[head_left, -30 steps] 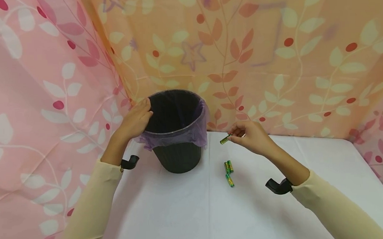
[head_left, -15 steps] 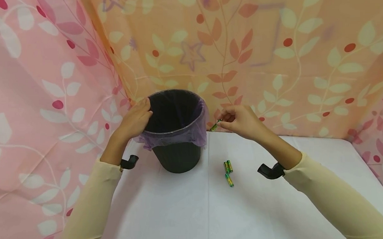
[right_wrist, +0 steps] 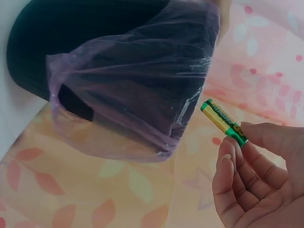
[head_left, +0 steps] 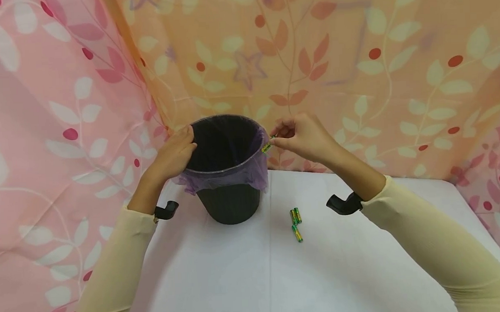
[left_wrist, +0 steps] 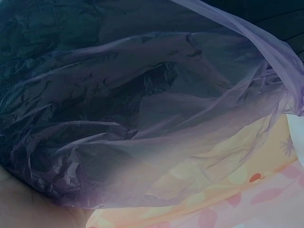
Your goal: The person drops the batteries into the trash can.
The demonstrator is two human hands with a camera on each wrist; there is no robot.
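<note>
- Could tip or slide the black bin [head_left: 228, 205] on the white desk [head_left: 340, 263] by pressing too hard on one side of the rim.
- Could snag or drag the purple liner [head_left: 254, 172] by passing too low over the folded edge.
- Could drop outside the bin by loosening the right hand [head_left: 300, 136] too early; pinching only near one end, thumb and fingertips drawn together.
- Resting left hand [head_left: 173, 152] on left rim; can't tell if gripping, fingertips partly hidden.
- Note three loose batteries [head_left: 297, 233] on desk, right of bin, nearer the body than right hand, well apart from both hands.
- Note held battery [right_wrist: 223, 122] between right thumb and fingers, free end toward bin, near right rim, apart from liner; across the mouth from left hand. Can't tell if over the opening.
</note>
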